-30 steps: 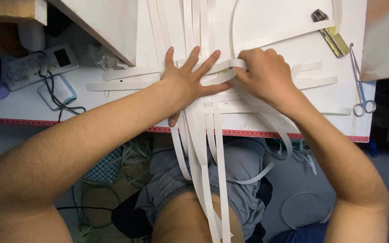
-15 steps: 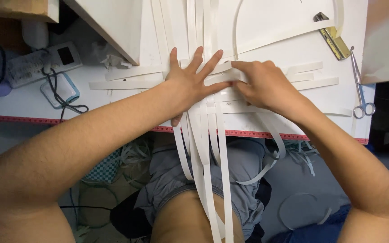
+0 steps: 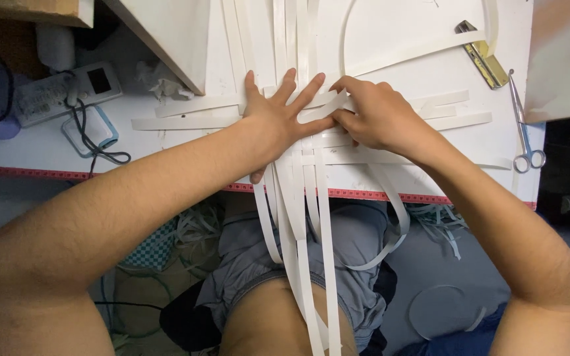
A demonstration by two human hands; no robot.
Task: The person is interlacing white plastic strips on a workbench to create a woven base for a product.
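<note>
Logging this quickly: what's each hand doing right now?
Left hand: open, fingers spread, pressing flat on the white strips.
Right hand: closed, pinching one white strip end.

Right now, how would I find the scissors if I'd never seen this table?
Start at the white table and go to its far right edge, past the right hand. The scissors lie there with their loop handles toward the person. They are thin shiny metal, unlike the flat white paper strips or the brass-coloured clip above them.
</note>
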